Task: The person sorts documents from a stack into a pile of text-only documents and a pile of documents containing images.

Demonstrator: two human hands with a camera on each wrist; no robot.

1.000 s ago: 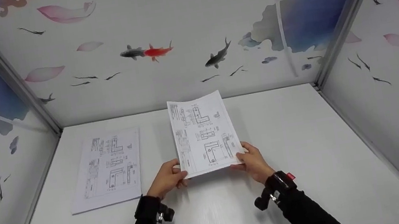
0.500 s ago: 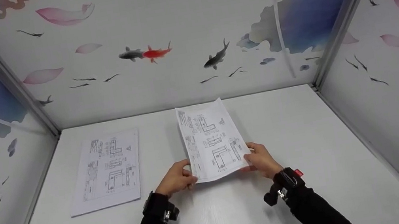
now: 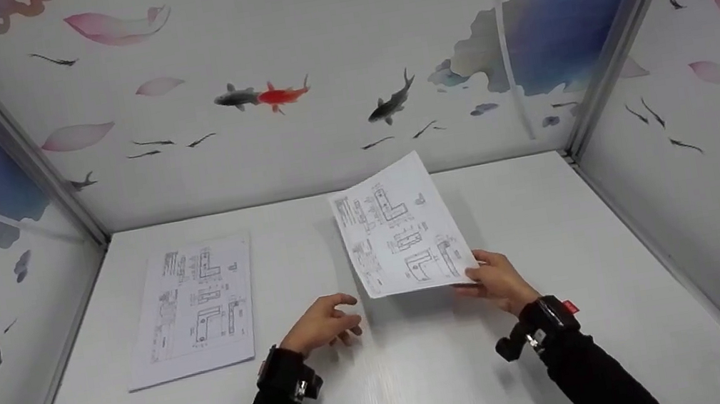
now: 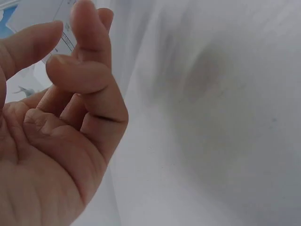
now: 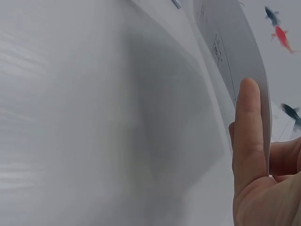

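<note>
A white paper sheet (image 3: 401,231) printed with technical drawings is raised above the table in the head view. My right hand (image 3: 497,281) pinches its lower right corner, thumb on the printed face and fingers beneath. From the right wrist, the paper (image 5: 230,42) appears nearly edge-on beside the thumb; whether it is a single sheet cannot be told. My left hand (image 3: 323,323) is off the paper's lower left corner, a small gap away, holding nothing. Its fingers (image 4: 96,89) are loosely bent in the left wrist view.
A stack of paper (image 3: 196,307) with the same kind of drawing lies on the left of the white table (image 3: 391,399). White panels (image 3: 303,23) printed with fish and petals enclose the table at the back and both sides.
My left hand has let go of the paper's left corner. The right hand has moved right with the paper, which bowed midway and now looks flatter and tilts to the left.
</note>
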